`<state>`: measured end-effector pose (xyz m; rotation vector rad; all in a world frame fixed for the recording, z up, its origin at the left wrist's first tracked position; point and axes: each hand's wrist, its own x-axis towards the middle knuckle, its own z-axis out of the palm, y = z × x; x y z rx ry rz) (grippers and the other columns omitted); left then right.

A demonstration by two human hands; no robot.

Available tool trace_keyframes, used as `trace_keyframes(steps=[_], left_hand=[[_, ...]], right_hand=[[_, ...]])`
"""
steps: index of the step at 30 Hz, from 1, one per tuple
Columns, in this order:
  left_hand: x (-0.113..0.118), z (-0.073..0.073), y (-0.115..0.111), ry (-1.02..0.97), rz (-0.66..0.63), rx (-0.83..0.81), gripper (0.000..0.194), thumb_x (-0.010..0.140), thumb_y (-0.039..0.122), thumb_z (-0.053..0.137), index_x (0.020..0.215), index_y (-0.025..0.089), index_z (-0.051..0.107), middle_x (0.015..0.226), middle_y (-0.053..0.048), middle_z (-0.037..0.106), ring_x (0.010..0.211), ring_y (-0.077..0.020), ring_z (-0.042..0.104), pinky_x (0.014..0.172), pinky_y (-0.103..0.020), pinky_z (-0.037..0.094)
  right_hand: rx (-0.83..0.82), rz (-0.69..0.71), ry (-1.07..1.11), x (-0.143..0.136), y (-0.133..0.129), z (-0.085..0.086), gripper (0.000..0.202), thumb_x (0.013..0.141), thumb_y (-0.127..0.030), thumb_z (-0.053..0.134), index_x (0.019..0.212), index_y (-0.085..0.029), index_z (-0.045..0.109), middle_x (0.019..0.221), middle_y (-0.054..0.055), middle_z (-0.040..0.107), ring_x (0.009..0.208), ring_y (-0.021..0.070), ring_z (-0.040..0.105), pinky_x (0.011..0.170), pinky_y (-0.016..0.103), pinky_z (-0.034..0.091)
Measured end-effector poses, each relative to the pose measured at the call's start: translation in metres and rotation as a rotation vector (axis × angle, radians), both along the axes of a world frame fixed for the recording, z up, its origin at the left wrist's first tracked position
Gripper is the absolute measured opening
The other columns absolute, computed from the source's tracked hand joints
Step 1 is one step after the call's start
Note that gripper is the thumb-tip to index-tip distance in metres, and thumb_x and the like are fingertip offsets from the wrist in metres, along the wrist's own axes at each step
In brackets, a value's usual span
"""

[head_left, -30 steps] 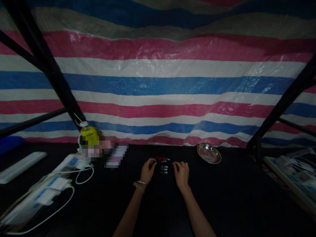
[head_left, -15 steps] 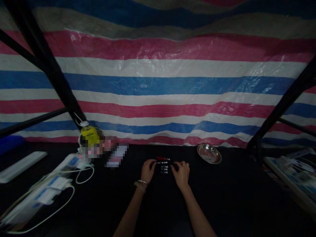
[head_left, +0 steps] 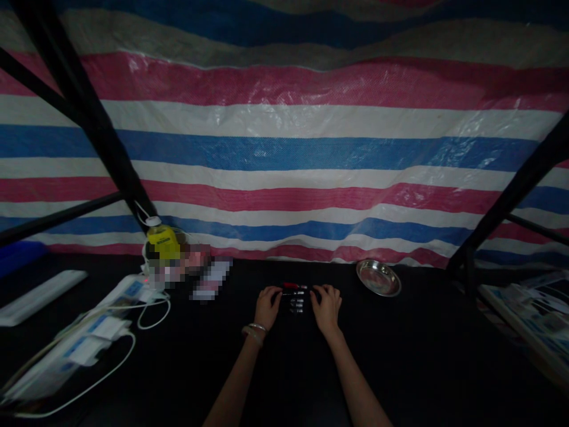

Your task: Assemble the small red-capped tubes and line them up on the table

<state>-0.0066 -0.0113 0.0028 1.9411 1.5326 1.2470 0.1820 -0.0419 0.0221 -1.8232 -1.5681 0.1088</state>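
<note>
Several small dark items with shiny silver parts [head_left: 297,302] lie in a stacked row on the black table [head_left: 284,367], with a red one [head_left: 291,286] at the far end. My left hand [head_left: 267,307], with bangles at the wrist, is at their left side, its thumb and fingers curved and touching the end of a dark one or close to it. On the right side my right hand [head_left: 326,306] has thumb and fingers bent near the silver ends. Whether either hand grips anything is too dark and small to tell.
A round metal dish [head_left: 379,278] stands at the back right. To the left are a power strip [head_left: 80,341] with white cables, a yellow bottle [head_left: 163,240] and a white bar [head_left: 42,298]. Black frame poles [head_left: 106,154] and a striped sheet [head_left: 284,154] rise behind.
My right hand has shifted slightly up at the fingertips, nearer the silver ends. A dark item near the red one has moved slightly right. My left hand stays almost the same.
</note>
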Motion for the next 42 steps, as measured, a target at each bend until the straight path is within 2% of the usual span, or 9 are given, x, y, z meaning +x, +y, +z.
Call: trace_keyframes(steps=[6,10,17,20,24,27,30,34,42], left_hand=[[0.000,0.000,0.000,0.007,0.014,-0.008,0.019,0.079,0.026,0.049,0.086,0.018,0.065,0.092,-0.007,0.064,0.089,-0.0208,0.058,0.086,-0.040,0.046],[0.000,0.000,0.000,-0.006,0.020,-0.019,0.019,0.079,0.024,0.048,0.086,0.018,0.064,0.091,-0.007,0.064,0.088,-0.0204,0.059,0.085,-0.039,0.046],[0.001,0.002,-0.001,-0.026,0.049,-0.034,0.017,0.076,0.021,0.050,0.085,0.018,0.064,0.088,-0.006,0.065,0.086,-0.0204,0.059,0.081,-0.038,0.048],[0.002,0.004,-0.002,-0.063,0.054,-0.042,0.017,0.075,0.021,0.050,0.084,0.019,0.064,0.088,-0.006,0.065,0.086,-0.0204,0.059,0.081,-0.038,0.048],[0.003,0.007,-0.003,-0.171,0.086,-0.056,0.020,0.076,0.028,0.051,0.087,0.018,0.064,0.086,-0.006,0.064,0.080,-0.0190,0.060,0.078,-0.036,0.049],[0.003,0.011,-0.005,-0.303,0.129,-0.079,0.028,0.078,0.037,0.050,0.092,0.017,0.063,0.084,-0.006,0.064,0.076,-0.0179,0.061,0.073,-0.033,0.050],[0.003,0.015,-0.007,-0.394,0.153,-0.083,0.032,0.078,0.043,0.051,0.094,0.017,0.062,0.085,-0.006,0.065,0.080,-0.0182,0.062,0.075,-0.032,0.049],[0.003,0.017,-0.007,-0.464,0.144,-0.096,0.035,0.077,0.047,0.052,0.093,0.017,0.062,0.086,-0.006,0.066,0.084,-0.0188,0.062,0.079,-0.032,0.048],[0.003,0.024,-0.013,-0.460,0.077,-0.119,0.040,0.081,0.049,0.046,0.098,0.016,0.060,0.089,-0.007,0.066,0.085,-0.0188,0.062,0.079,-0.031,0.048]], right_hand=[[-0.119,0.086,-0.055,0.001,0.014,0.008,0.029,0.084,-0.026,0.047,0.107,-0.026,0.064,0.110,0.010,0.055,0.106,0.0247,0.043,0.085,0.035,0.032],[-0.175,0.121,-0.072,0.001,0.025,0.008,0.026,0.082,-0.026,0.051,0.103,-0.028,0.066,0.112,0.009,0.055,0.109,0.0258,0.041,0.086,0.035,0.031],[-0.085,0.162,0.051,0.003,0.031,0.005,0.019,0.080,-0.027,0.054,0.090,-0.026,0.070,0.105,0.008,0.061,0.106,0.0249,0.044,0.086,0.037,0.032],[0.047,0.166,0.274,0.005,0.030,0.004,0.022,0.081,-0.030,0.052,0.091,-0.021,0.069,0.096,0.008,0.066,0.097,0.0231,0.051,0.086,0.037,0.035],[0.160,0.176,0.871,0.001,0.024,0.002,0.030,0.073,-0.041,0.061,0.090,-0.017,0.067,0.084,0.007,0.068,0.075,0.0181,0.059,0.071,0.031,0.044],[0.027,0.230,1.403,-0.007,0.017,0.000,0.031,0.062,-0.036,0.073,0.084,-0.016,0.067,0.073,0.004,0.068,0.057,0.0125,0.056,0.055,0.026,0.044],[-0.128,0.315,1.783,-0.015,0.012,-0.003,0.024,0.057,-0.024,0.077,0.078,-0.015,0.068,0.070,0.003,0.068,0.054,0.0097,0.057,0.052,0.022,0.045],[-0.202,0.395,1.931,-0.023,0.008,-0.005,0.018,0.060,-0.015,0.074,0.077,-0.015,0.068,0.068,0.002,0.068,0.052,0.0074,0.056,0.050,0.018,0.046],[-0.308,0.442,1.867,-0.027,0.003,0.003,0.023,0.059,-0.021,0.077,0.079,-0.014,0.068,0.068,0.002,0.067,0.050,0.0067,0.054,0.049,0.018,0.044]])
